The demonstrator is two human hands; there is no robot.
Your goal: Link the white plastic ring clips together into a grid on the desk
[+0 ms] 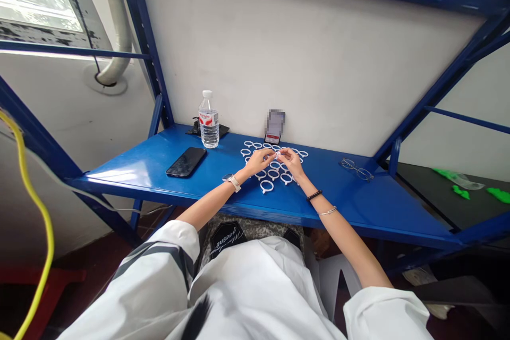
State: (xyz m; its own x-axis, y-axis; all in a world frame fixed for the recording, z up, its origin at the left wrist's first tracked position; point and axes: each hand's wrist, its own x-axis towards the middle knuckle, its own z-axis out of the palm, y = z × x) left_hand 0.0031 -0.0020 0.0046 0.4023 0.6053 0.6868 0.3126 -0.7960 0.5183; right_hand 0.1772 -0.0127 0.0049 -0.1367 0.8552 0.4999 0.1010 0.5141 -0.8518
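Note:
Several white plastic rings (266,186), each with a small nub on its rim, lie spread on the blue shelf top in front of me. Above them, my left hand (260,161) and my right hand (290,162) meet with fingertips pinched together. Between the fingertips shows a small white piece (278,154); the fingers cover most of it, and I cannot tell whether it is part of a ring. Some rings are partly hidden behind both hands.
A phone (274,126) leans upright against the wall behind the rings. On the left are a black phone (186,162), a water bottle (209,122) and a black plastic wrapper (223,130). Eyeglasses (356,169) lie to the right. Blue posts (149,42) frame the shelf.

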